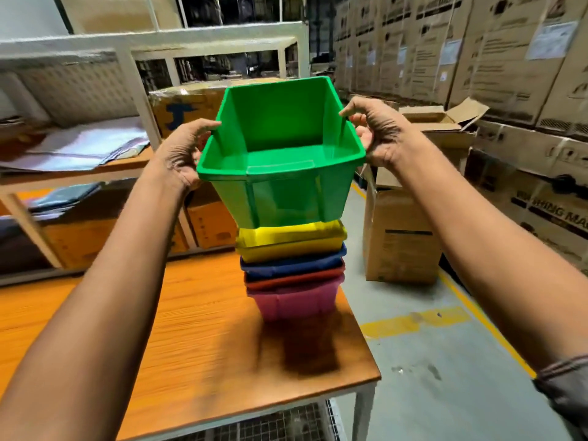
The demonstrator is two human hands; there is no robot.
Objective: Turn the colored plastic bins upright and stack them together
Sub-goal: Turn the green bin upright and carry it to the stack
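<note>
A green bin [280, 148] is upright, its open top tilted toward me, held in the air just above a stack of nested bins. My left hand [183, 154] grips its left rim and my right hand [378, 135] grips its right rim. Below it the stack stands on the orange table [197, 329] near the right edge: a yellow bin [291, 240] on top, then a blue bin [292, 265], a red bin [294, 280] and a pink bin [294, 302] at the bottom. The green bin's base hides the yellow bin's opening.
An open cardboard box [401, 230] stands on the floor right of the table. Stacked cartons [477, 58] line the right wall. A white shelf frame [136, 90] with papers and boxes stands behind the table. Yellow floor lines [416, 323] mark the aisle.
</note>
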